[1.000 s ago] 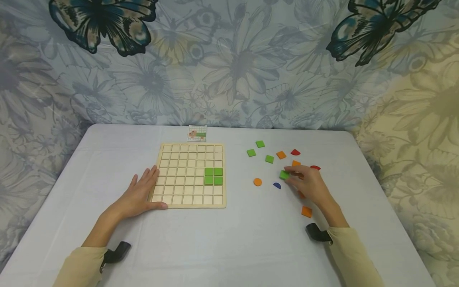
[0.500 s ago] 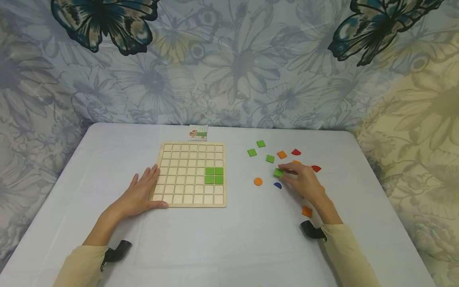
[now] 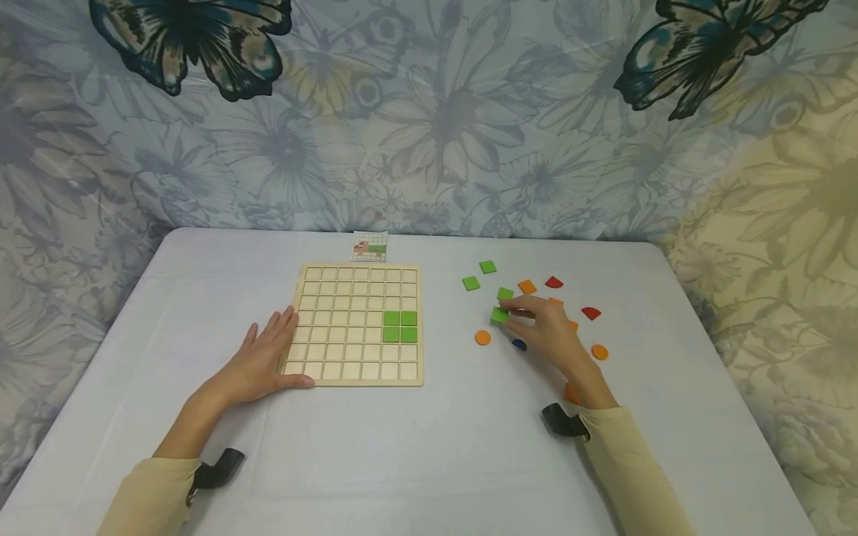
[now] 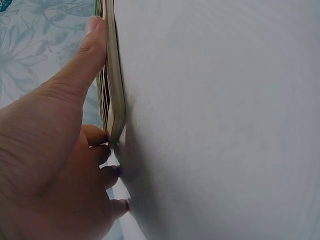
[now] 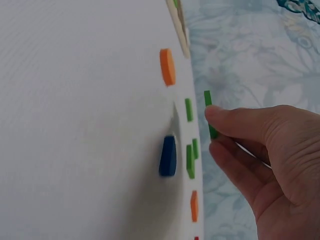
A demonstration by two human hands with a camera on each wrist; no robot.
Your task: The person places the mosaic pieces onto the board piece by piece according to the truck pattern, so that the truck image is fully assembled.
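Observation:
A square wooden grid board (image 3: 339,335) lies on the table, with several green squares (image 3: 400,327) filling cells near its right edge. My left hand (image 3: 251,368) rests against the board's left side, fingers spread and thumb over the front left corner. In the left wrist view that thumb lies along the board's edge (image 4: 116,90). To the right of the board, my right hand (image 3: 548,335) pinches a green square tile (image 3: 499,316) between thumb and fingers. The right wrist view shows this tile (image 5: 208,98) held up off the tabletop.
Loose pieces lie around my right hand: green squares (image 3: 471,284), orange squares (image 3: 527,286), orange circles (image 3: 482,338), red pieces (image 3: 591,313) and a dark blue half-circle (image 3: 519,345). A small picture card (image 3: 370,246) sits behind the board. A patterned cloth (image 3: 429,149) hangs behind the table.
My right hand has moved left toward the board, carrying the green tile away from the orange pieces. The left hand has stayed in place on the board.

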